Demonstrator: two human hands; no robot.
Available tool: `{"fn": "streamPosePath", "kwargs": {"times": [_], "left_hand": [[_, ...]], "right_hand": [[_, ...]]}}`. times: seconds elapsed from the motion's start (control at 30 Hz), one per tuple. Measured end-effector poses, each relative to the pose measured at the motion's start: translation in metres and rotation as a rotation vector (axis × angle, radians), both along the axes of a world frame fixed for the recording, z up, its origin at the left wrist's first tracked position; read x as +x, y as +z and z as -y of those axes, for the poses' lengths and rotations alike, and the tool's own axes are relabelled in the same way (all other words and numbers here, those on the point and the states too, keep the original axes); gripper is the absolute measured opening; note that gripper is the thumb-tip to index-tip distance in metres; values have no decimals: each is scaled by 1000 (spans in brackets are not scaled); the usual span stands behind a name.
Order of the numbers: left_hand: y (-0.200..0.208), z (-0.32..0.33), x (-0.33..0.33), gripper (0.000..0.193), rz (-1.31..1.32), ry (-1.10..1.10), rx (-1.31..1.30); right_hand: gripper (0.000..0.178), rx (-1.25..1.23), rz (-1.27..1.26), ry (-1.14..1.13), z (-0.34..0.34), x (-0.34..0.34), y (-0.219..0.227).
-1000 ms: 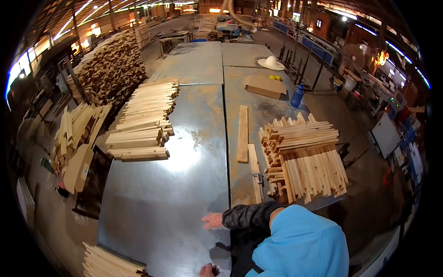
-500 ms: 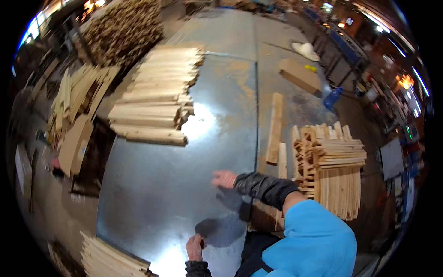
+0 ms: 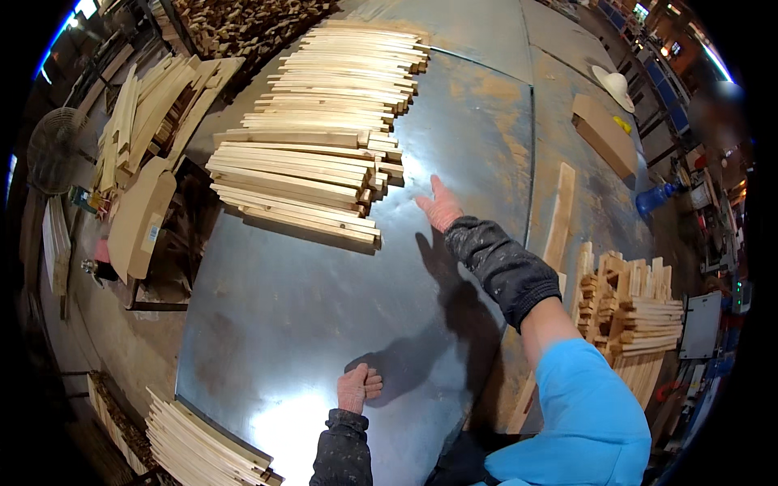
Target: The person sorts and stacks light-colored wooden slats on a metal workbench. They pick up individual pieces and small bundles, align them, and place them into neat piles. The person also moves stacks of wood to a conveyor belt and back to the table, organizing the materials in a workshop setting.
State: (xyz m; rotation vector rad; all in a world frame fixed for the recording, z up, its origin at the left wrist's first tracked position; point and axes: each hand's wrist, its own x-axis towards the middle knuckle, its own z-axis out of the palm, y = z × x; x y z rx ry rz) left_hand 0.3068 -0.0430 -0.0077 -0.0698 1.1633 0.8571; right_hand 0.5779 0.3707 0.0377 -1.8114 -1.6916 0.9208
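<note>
My right hand reaches out over the metal tabletop, fingers apart and holding nothing. Its fingertips are just right of a long row of pale wooden strips, lying side by side with uneven ends, and do not touch them. Nearer to me, my left hand is above the bare metal with its fingers curled in, and no object shows in it. Both hands look to be in pinkish gloves, with dark sleeves on the forearms.
Another bundle of strips lies at the near left corner. To the right are a stack of wooden pieces, a long board, a cardboard box, a blue bottle and a pale hat. A fan stands far left.
My right hand has stretched forward toward the row of strips, its fingers spreading. My left hand has moved slightly forward. The view has shifted, so the row appears closer.
</note>
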Motion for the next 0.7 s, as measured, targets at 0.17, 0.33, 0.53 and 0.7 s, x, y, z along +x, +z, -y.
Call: {"fn": "streamPosePath", "kwargs": {"times": [0.17, 0.33, 0.53, 0.7], "left_hand": [[4, -91, -7, 37, 108, -14, -16], [-1, -165, -41, 32, 107, 182, 84], [17, -257, -54, 49, -334, 279, 317], [-2, -277, -69, 99, -376, 247, 407]], "right_hand": [[87, 102, 105, -36, -90, -17, 0], [86, 154, 38, -51, -170, -62, -3], [94, 118, -61, -84, -237, -73, -42], [93, 3, -347, -34, -241, -81, -38]]}}
